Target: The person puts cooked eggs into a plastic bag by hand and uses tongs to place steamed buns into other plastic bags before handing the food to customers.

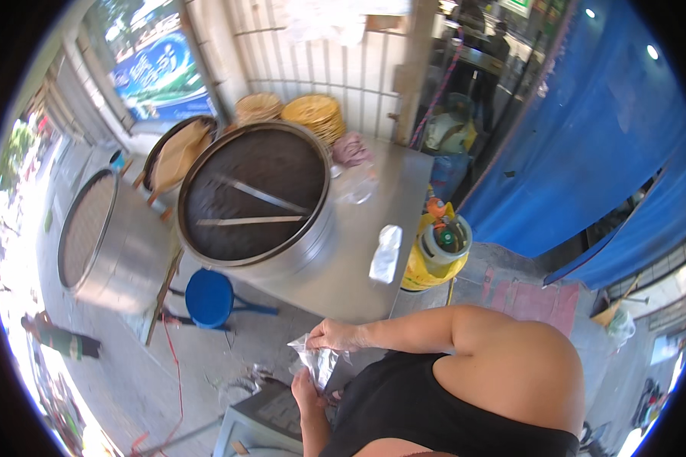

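My right hand (334, 335) pinches the upper edge of a clear, shiny plastic bag (322, 365) in front of my black top. My left hand (306, 393) grips the same bag lower down, with some fingers hidden behind the film. Both hands are just off the near corner of a stainless steel table (354, 291). A flat stack of clear plastic bags (386, 254) lies near that table's right edge. On the table stands a large round metal drum (257, 194) with a dark top, across which two long flat strips (251, 220) rest.
Stacked round yellow trays (314, 114) and a pink cloth (351, 149) sit behind the drum. Further left is another metal drum (120, 245), near a blue stool (210, 299). A gas cylinder (446, 234) stands right of the table, beside a blue curtain (577, 143). A person (63, 341) is far left.
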A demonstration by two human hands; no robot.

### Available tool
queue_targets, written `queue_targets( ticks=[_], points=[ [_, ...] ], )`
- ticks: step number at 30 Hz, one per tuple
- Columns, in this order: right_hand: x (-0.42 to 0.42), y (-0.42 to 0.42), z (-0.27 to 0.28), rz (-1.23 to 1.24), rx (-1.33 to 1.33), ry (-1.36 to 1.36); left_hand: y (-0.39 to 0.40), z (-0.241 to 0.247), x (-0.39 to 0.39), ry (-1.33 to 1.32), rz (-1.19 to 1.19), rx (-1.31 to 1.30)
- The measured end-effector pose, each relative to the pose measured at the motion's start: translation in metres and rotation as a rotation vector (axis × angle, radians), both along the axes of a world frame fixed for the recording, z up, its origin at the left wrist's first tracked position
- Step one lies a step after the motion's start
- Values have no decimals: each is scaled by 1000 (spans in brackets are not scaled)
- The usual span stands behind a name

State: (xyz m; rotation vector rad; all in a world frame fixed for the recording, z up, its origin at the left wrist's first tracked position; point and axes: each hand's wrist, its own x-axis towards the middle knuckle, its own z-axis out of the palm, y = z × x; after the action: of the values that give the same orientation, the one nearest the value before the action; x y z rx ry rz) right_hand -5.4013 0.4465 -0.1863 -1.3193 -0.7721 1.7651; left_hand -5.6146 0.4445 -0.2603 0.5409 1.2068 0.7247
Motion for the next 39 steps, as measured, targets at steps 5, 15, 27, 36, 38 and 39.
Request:
queue_targets(
  ticks=[5,15,27,36,38,39],
  points=[
    [103,-33,-2,-95,117,-174,-19,60,88,690,41,907],
    [136,-46,20,45,480,-263,-34,133,206,166,-163,226],
    [171,-40,14,147,265,-109,-32,82,204,173,-99,307],
    [165,-32,7,78,300,-156,-28,96,208,36,-24,256],
    [161,-34,-1,49,283,-146,-27,90,205,68,-27,310],
    [162,-36,4,48,254,-140,-28,89,206,123,-47,363]
  ],
)
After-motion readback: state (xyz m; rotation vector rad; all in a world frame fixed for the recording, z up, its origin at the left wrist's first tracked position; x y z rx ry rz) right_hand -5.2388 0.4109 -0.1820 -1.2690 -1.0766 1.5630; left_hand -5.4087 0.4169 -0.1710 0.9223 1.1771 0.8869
